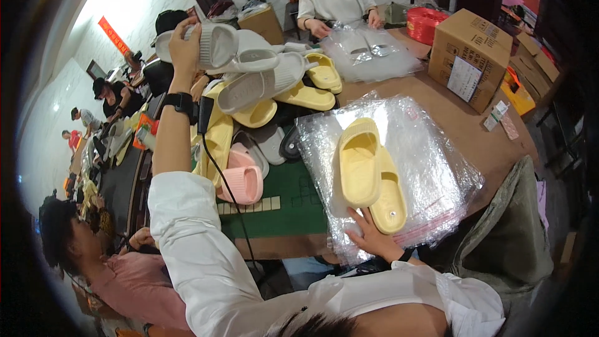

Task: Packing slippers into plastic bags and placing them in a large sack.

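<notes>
My left hand (185, 50) is raised at the upper left, its fingers closed around a grey slipper (218, 45) above a heap of slippers. In that heap lie more grey slippers (246, 90), yellow slippers (306, 96) and a pink slipper (242, 178). A pair of yellow slippers (360, 178), one overlapping the other, rests on a stack of clear plastic bags (430, 168). Beside their near end my right hand (372, 236) lies on the bags with its fingers apart, touching or almost touching the lower slipper.
Across the brown table a person (337, 0) handles a bagged pair of slippers (365, 47). A cardboard box (471, 59) and a roll of red twine (426, 24) stand at the far right. A person in pink (125, 268) sits at my left. A black cable (231, 196) hangs across the green mat (287, 212).
</notes>
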A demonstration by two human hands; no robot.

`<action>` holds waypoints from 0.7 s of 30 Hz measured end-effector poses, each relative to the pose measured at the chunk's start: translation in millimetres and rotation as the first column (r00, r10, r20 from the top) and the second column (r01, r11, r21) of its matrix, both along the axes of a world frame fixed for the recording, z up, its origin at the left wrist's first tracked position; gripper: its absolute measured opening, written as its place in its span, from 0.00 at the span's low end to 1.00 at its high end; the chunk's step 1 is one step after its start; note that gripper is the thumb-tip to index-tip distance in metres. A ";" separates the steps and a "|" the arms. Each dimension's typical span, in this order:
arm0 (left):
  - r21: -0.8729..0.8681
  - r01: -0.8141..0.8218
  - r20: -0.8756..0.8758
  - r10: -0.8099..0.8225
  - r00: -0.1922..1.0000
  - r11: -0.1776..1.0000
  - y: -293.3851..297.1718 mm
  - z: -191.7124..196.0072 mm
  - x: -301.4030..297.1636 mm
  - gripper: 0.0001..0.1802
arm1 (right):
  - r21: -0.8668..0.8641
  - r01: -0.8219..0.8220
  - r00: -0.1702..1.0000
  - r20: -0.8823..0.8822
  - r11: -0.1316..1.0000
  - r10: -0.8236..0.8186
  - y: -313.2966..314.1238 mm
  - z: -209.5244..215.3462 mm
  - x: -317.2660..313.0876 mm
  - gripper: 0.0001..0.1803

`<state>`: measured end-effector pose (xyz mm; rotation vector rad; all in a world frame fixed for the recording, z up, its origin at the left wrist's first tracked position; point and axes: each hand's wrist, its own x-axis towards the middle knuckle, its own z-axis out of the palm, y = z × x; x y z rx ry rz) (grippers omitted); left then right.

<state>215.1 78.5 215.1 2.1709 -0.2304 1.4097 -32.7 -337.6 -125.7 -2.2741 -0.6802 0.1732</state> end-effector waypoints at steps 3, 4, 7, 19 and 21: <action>-0.106 0.052 -0.009 -0.053 0.999 0.993 -11.3 -9.8 19.6 0.12 | -0.039 0.016 0.994 0.107 0.999 -0.012 -2.9 -7.1 1.5 0.32; -0.111 0.054 -0.004 -0.054 0.999 0.992 -17.1 -10.2 25.7 0.12 | -0.017 0.027 0.990 0.136 0.999 -0.024 -4.8 -8.1 2.8 0.31; -0.039 0.067 0.058 -0.064 0.996 0.997 -11.9 -13.1 40.5 0.16 | -0.032 0.014 0.994 0.108 0.999 -0.011 -6.8 -8.5 2.1 0.32; 0.140 -0.030 -0.611 0.110 0.784 0.990 6.0 -123.0 65.9 0.45 | -0.008 0.029 0.995 0.096 1.000 -0.028 -9.8 -6.3 4.2 0.31; 0.147 -0.071 -0.653 0.150 0.742 0.987 12.7 -118.1 54.8 0.45 | 0.001 0.000 0.993 0.119 1.000 -0.001 -6.3 -6.7 0.8 0.31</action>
